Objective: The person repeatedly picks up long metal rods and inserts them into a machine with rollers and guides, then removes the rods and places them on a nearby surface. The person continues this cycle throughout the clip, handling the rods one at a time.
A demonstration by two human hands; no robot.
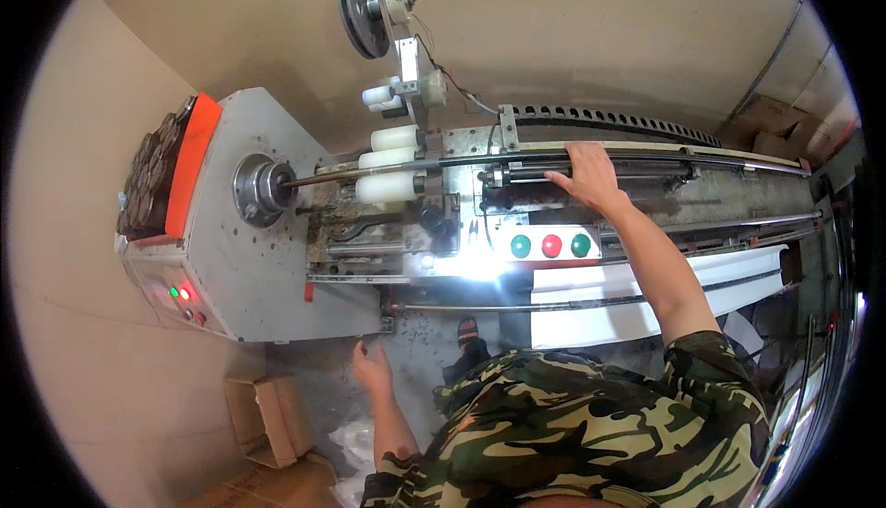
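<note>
Right hand (588,176): lies flat and open on the long rail (646,153) at the back of the machine (277,259), gripping nothing.
Left hand (371,367): hangs low, fingers loose, empty.
Done so far: white sheet (738,277) sits in front.

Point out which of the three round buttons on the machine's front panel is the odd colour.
The middle button is red; the left button and right button beside it are both green. The right hand rests above them.

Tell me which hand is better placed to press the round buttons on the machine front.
Right, probably. The right hand rests on the rail just above the round buttons; the left hand hangs low by the machine's lower corner.
</note>
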